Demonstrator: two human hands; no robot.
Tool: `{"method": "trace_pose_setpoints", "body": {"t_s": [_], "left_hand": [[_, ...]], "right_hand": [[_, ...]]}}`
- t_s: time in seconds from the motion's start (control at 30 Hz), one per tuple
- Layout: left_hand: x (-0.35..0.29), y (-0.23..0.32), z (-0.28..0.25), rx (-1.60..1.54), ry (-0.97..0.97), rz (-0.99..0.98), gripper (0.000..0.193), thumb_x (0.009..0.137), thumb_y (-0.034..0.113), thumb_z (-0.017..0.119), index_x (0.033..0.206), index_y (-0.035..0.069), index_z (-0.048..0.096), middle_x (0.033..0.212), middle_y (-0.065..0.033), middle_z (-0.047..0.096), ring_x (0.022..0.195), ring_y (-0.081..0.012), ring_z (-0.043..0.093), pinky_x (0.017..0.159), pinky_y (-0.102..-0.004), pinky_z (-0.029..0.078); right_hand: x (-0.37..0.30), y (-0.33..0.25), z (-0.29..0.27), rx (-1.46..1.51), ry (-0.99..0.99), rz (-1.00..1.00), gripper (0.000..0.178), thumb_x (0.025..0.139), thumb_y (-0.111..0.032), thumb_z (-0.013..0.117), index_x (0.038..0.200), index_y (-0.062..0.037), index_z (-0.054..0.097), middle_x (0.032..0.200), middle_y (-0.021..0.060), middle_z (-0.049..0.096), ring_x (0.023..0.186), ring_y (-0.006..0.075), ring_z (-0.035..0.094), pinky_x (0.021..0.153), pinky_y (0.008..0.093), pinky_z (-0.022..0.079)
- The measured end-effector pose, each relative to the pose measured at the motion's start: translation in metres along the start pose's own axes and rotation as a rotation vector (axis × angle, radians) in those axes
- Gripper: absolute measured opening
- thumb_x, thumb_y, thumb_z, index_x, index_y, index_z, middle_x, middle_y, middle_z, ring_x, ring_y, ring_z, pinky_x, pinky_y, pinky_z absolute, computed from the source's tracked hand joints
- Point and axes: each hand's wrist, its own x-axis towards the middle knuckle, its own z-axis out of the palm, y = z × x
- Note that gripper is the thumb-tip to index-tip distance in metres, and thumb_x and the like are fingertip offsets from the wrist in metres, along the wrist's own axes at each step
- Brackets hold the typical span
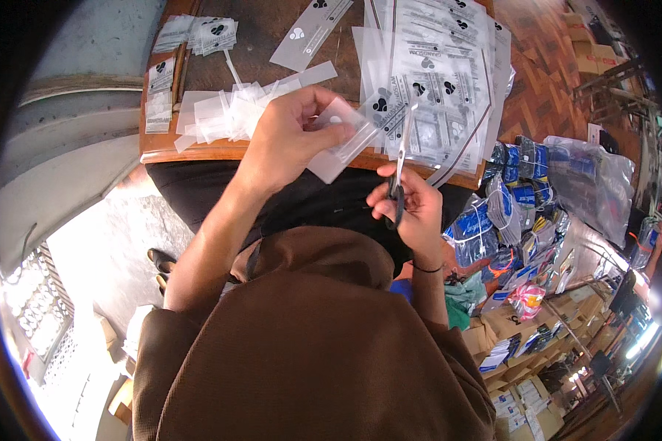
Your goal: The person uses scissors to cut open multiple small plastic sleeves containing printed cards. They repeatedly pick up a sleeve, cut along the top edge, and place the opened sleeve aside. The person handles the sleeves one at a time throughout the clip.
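Printed sheets point(449, 81) run off the frame's top on the wooden table point(198, 151), while the left hand point(290, 136) pinches a clear plastic piece point(342, 140) and the right hand point(412, 206) grips scissors point(401, 165).

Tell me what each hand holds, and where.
Left hand pinches a clear plastic strip by its left end; right hand holds scissors by the handles.

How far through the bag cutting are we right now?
Done: a heap of cut strips lies on the table. In hand: the left hand holds a clear bag piece while the right hand works scissors at it. Left: a stack of printed sheets looks uncut.
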Motion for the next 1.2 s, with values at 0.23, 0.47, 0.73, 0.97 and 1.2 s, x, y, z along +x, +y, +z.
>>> {"method": "trace_pose_setpoints", "body": {"t_s": [0.23, 0.47, 0.73, 0.97, 1.2], "left_hand": [[-0.012, -0.005, 0.021, -0.435, 0.284, 0.082, 0.039, 0.092, 0.001, 0.073, 0.126, -0.002, 0.054, 0.111, -0.0107, 0.068, 0.091, -0.0117, 0.066, 0.081, -0.0265, 0.055], [-0.037, -0.001, -0.012, -0.211, 0.301, 0.097, 0.045, 0.089, -0.007, 0.073, 0.128, 0.000, 0.050, 0.097, -0.0111, 0.070, 0.091, -0.0139, 0.069, 0.079, -0.0260, 0.056], [-0.059, -0.005, -0.013, -0.101, 0.147, 0.193, 0.035, 0.091, -0.011, 0.067, 0.124, -0.003, 0.059, 0.116, -0.0115, 0.068, 0.098, -0.0154, 0.069, 0.085, -0.0263, 0.058], [-0.056, -0.013, -0.012, -0.026, 0.312, 0.070, 0.014, 0.091, -0.003, 0.073, 0.105, -0.002, 0.076, 0.104, -0.0070, 0.075, 0.094, -0.0102, 0.069, 0.079, -0.0234, 0.055], [-0.044, -0.009, -0.021, -0.083, 0.466, 0.196, 0.019, 0.093, -0.003, 0.073, 0.111, -0.006, 0.072, 0.107, -0.0104, 0.074, 0.097, -0.0120, 0.070, 0.084, -0.0238, 0.057]], "right_hand": [[0.034, 0.002, 0.068, 0.190, 0.253, -0.091, 0.051, 0.081, 0.006, 0.082, 0.125, 0.0013, 0.059, 0.101, 0.0054, 0.071, 0.089, 0.0094, 0.067, 0.078, 0.0234, 0.053], [0.053, -0.015, 0.062, 0.247, 0.374, -0.153, 0.045, 0.082, 0.009, 0.078, 0.122, -0.0040, 0.063, 0.092, 0.0035, 0.070, 0.078, 0.0058, 0.064, 0.067, 0.0210, 0.051], [0.064, -0.038, 0.054, 0.135, 0.169, -0.047, 0.041, 0.083, 0.006, 0.079, 0.121, -0.0012, 0.065, 0.086, 0.0026, 0.069, 0.073, 0.0066, 0.063, 0.063, 0.0206, 0.050], [0.059, -0.035, 0.058, 0.142, 0.176, -0.035, 0.042, 0.087, -0.004, 0.079, 0.125, 0.0022, 0.062, 0.085, 0.0037, 0.067, 0.076, 0.0080, 0.062, 0.066, 0.0221, 0.049], [0.015, -0.011, 0.052, -0.101, -0.118, -0.051, 0.061, 0.087, -0.041, 0.077, 0.124, 0.0039, 0.060, 0.085, 0.0040, 0.065, 0.077, 0.0108, 0.060, 0.070, 0.0261, 0.046]]}}
